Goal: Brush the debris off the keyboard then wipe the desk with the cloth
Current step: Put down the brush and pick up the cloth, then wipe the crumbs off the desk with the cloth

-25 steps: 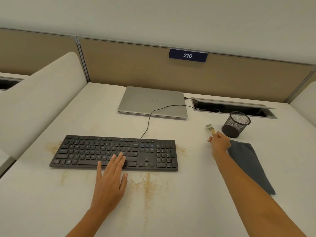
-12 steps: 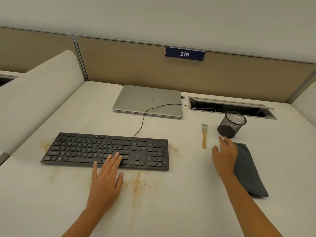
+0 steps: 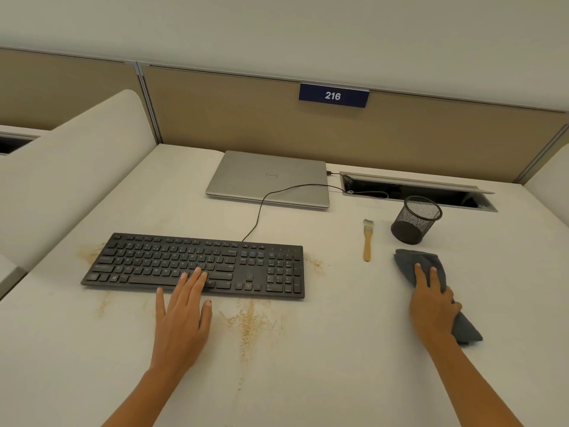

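1. White desk [image 3: 338, 380]: both hands rest on it, well apart from each other.
2. Black full-size plastic keyboard [image 3: 191, 263]: lies flat under the fingertips of the left hand, extending to either side of them.
3. Closed silver laptop [image 3: 271, 180]: beyond the left hand, past the keyboard, and well apart from both hands.
4. Left hand [image 3: 181, 318]: flat and spread, holding nothing. The palm is on the desk and the straight fingertips are on the keyboard's front rows.
5. Right hand [image 3: 431, 306]: on the dark grey fabric cloth [image 3: 412, 260]. Two fingers lie straight on top, and the outer fingers appear curled into the bunched fabric, gripping it.
6. Black wire-mesh pen cup [image 3: 415, 220]: upright, just beyond the gripped cloth.
7. Sandy brown debris [image 3: 249, 325]: its main patch lies on the desk just right of the left hand, between the two hands. Smaller patches lie at both keyboard ends.
8. Small wooden-handled brush [image 3: 367, 240]: lying on the desk, beyond and left of the right hand, apart from the cloth.
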### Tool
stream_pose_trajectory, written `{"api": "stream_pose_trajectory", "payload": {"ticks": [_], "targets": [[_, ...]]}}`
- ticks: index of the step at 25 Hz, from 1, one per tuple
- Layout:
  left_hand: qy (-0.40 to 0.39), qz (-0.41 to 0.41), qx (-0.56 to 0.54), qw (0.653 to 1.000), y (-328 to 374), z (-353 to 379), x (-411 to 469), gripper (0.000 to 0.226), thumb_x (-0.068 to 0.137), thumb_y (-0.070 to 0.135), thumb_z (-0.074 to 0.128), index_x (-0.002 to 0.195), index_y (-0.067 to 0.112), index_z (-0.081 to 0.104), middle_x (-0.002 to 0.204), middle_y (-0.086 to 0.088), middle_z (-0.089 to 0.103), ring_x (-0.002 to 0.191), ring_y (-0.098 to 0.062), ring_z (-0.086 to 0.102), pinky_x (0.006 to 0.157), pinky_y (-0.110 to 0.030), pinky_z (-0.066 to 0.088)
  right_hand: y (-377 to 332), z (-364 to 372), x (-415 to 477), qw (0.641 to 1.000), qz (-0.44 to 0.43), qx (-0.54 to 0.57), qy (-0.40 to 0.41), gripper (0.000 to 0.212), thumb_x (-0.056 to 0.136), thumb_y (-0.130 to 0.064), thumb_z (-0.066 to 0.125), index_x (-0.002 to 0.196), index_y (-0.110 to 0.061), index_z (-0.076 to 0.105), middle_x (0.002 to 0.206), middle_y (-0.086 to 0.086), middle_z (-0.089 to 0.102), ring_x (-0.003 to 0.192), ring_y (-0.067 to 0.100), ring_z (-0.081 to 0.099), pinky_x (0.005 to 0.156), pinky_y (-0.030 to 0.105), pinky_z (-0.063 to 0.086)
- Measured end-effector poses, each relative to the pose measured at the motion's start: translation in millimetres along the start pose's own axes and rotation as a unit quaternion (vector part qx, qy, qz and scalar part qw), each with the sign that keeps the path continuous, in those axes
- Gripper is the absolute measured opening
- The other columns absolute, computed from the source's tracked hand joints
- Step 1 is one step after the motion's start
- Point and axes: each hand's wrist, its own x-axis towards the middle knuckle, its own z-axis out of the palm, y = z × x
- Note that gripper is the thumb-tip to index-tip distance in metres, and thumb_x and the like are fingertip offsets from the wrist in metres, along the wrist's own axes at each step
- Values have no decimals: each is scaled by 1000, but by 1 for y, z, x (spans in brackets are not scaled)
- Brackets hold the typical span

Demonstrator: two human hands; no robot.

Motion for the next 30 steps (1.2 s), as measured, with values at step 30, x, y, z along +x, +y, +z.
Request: {"api": "stream_pose_trajectory", "payload": {"ticks": [30], "targets": [[-52,-158,-6,986,-255,-79,45,50,104,28,34,152,13,36,159,-1,32,149,-21,23,122,-50,10,-471,-62,-183,882,-441,165,14,77,64,-6,85,133,-27,56,143,-3,51,131,41,45,98,66,36]]}}
